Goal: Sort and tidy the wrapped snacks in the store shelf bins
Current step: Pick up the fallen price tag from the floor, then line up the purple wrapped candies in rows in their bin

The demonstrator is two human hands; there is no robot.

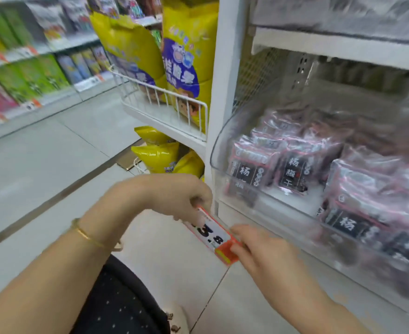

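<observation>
Wrapped snacks (292, 172) in clear plastic bin (216, 145)

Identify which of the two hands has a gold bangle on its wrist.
The left hand, pinching the price tag's upper end; the right hand's wrist is bare.

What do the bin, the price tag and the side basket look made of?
Bin: clear rigid plastic, glossy; the snack packs show through its wall. Price tag: probably laminated card or thin plastic, since it looks flat, unbent and slightly shiny. Side basket: thin white bars, likely coated metal wire.
</observation>
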